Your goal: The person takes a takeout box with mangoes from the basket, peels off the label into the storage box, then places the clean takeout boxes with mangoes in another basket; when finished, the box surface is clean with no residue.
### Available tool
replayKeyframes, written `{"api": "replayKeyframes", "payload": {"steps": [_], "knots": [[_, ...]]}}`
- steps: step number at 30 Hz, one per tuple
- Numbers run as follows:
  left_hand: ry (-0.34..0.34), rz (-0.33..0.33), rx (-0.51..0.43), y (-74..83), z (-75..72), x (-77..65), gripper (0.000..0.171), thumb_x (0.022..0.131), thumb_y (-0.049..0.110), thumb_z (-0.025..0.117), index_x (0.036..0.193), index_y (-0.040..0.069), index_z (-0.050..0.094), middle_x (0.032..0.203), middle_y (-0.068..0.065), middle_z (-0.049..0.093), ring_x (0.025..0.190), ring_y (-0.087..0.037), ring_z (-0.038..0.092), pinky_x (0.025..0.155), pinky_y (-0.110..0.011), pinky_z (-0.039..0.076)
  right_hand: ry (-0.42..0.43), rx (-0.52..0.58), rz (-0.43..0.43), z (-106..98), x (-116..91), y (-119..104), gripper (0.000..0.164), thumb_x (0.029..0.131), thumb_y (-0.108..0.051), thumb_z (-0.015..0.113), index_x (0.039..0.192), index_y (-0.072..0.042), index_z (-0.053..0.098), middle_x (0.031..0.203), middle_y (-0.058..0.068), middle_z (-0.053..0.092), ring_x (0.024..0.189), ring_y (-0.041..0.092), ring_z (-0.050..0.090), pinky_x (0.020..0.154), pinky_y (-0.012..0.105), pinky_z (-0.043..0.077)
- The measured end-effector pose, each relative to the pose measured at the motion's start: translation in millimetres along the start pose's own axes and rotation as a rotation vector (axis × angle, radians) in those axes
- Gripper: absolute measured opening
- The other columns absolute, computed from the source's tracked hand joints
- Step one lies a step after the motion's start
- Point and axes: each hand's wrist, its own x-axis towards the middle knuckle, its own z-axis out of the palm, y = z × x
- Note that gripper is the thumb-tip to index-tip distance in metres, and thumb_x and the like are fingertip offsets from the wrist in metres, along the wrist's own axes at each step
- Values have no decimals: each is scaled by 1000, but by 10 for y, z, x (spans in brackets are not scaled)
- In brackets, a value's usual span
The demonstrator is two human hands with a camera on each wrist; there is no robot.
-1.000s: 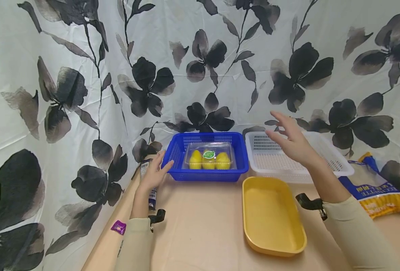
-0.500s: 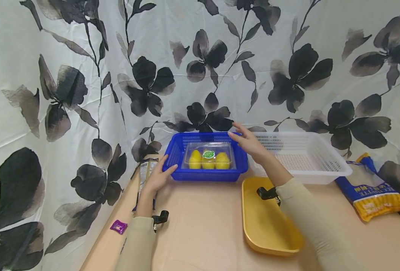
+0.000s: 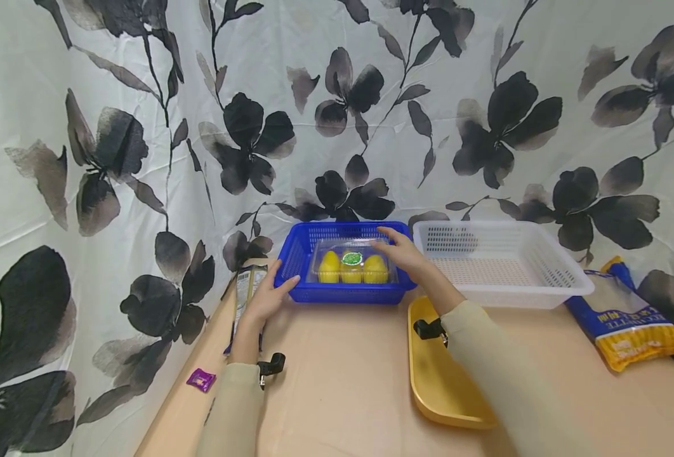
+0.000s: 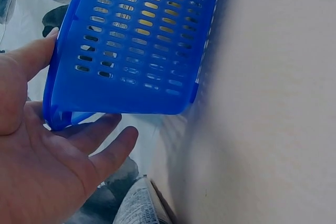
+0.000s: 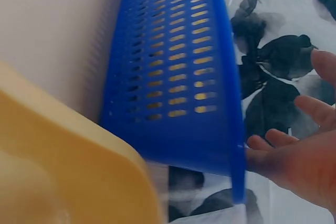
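A blue plastic basket [image 3: 343, 294] stands near the patterned curtain. In it lies a clear lidded box [image 3: 351, 259] of yellow fruit with a green label; the fruit's kind is unclear. My left hand [image 3: 264, 301] grips the basket's near left corner, thumb at the front rim and fingers round the side, as the left wrist view shows. Over the basket's right end reaches my right hand [image 3: 401, 252], fingers spread and held loosely. In the right wrist view its thumb end is close to the basket's rim [image 5: 237, 145]; contact there cannot be told.
A white basket [image 3: 514, 297] adjoins the blue one on the right. In front is a yellow tray [image 3: 445, 387], partly under my right forearm. A blue and yellow bag [image 3: 628, 327] lies far right. A packet [image 3: 242, 298] and a purple wrapped sweet [image 3: 201, 379] lie left.
My right hand has swung left from above the white basket to the blue basket's right end. My left hand has closed in on the blue basket's left corner. The basket has hardly moved.
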Motion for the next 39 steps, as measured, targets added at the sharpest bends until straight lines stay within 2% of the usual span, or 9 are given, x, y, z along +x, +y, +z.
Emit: {"api": "replayKeyframes", "payload": {"steps": [5,12,17,20,25,32,36,39], "knots": [[-1,-7,-7,-18,-8,-11,91,102,45,65,169,15,12,175,-15,12,162,-37,8,131,-58,7,-17,10,80,94,39,97,69,103,-41,63,163,-20,35,172,13,27,157,40,25,126,66,23],[-8,0,-9,-30,-4,-2,91,101,47,65,169,16,13,175,-14,12,163,-36,6,132,-57,6,-31,9,123,152,16,139,75,101,-36,68,164,-15,33,171,13,27,157,39,25,127,62,25],[-4,-16,-13,-34,-14,-7,90,101,45,66,169,18,14,175,-14,12,163,-35,6,132,-57,5,-30,53,172,176,-4,116,71,102,-23,66,163,-12,33,172,15,25,157,40,25,128,61,21],[-2,-21,-9,-35,-26,-11,91,100,46,67,169,19,14,175,-13,12,163,-35,6,132,-57,6,-25,82,199,182,0,108,68,101,-15,65,162,-11,35,170,18,27,150,41,34,126,60,27],[-17,-10,-17,-39,-35,-5,92,99,50,67,169,20,15,176,-9,10,163,-33,5,132,-56,5,-5,102,198,180,13,125,64,100,-9,65,159,-11,42,167,20,32,138,39,45,121,56,37],[-32,-32,-5,-30,-45,-10,91,101,50,65,169,21,13,177,-7,7,163,-33,2,131,-58,4,-9,135,214,183,25,132,63,101,-13,65,159,-15,43,166,16,35,138,39,46,119,57,39],[-35,-20,12,-38,-58,-17,88,102,51,63,169,22,13,177,-6,8,163,-33,3,131,-59,6,-10,176,213,178,13,125,62,101,-12,64,159,-16,43,167,15,33,144,40,42,120,63,36],[-40,-4,23,-58,-76,-19,84,104,48,61,169,21,15,176,-8,9,163,-34,3,131,-59,6,-10,193,214,181,15,134,61,101,-12,64,159,-17,43,168,15,32,143,39,44,116,63,42]]}}
